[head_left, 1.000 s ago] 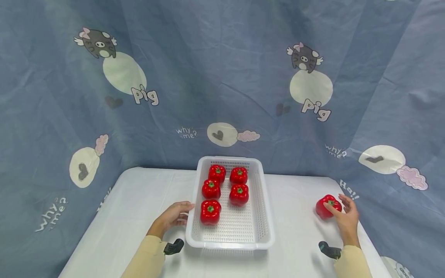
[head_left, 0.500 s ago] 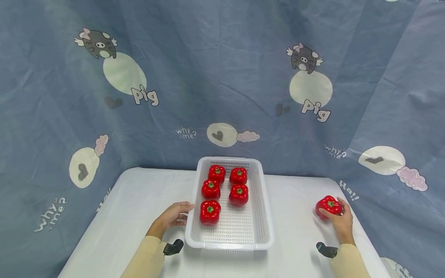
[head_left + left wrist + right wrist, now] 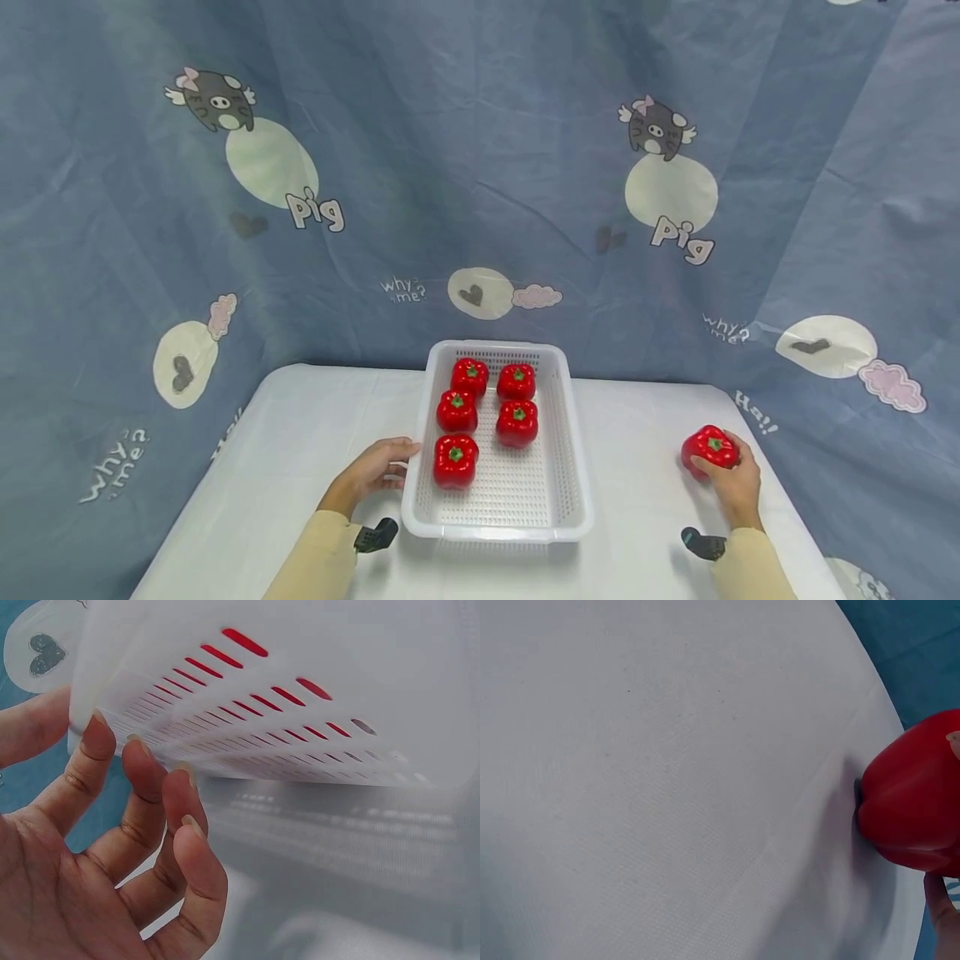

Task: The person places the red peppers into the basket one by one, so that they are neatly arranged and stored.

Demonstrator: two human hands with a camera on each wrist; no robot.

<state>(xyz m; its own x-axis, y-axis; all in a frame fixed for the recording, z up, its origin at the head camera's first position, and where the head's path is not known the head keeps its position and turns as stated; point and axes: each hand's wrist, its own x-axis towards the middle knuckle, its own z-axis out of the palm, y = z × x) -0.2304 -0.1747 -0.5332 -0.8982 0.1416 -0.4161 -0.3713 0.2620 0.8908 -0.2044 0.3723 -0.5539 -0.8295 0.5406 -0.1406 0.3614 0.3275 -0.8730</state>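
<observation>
A white plastic basket (image 3: pixel 510 532) with a slotted wall and floor holds several red bell peppers (image 3: pixel 454 461). At its left side, my left hand (image 3: pixel 373 468) holds the rim. In the left wrist view, the thumb reaches to the rim, while the curled fingers (image 3: pixel 196 877) lie along the outside of the wall (image 3: pixel 315 645). Far to the right, my right hand (image 3: pixel 738 481) grips a single red bell pepper (image 3: pixel 707 448), thumb on the near side and fingers round the right. The right wrist view shows that pepper (image 3: pixel 915 799) low over the white surface, one fingertip under its edge; most of the hand is outside that view.
The basket stands mid-table on a white-covered table (image 3: pixel 630 500). Directly behind the table hangs a blue printed cloth (image 3: pixel 480 208), which also runs along both sides. Inside the basket, the peppers sit left and at the back.
My right hand has moved slightly left and its fingers have come in round the lone bell pepper. The left hand stays at the basket rim.
</observation>
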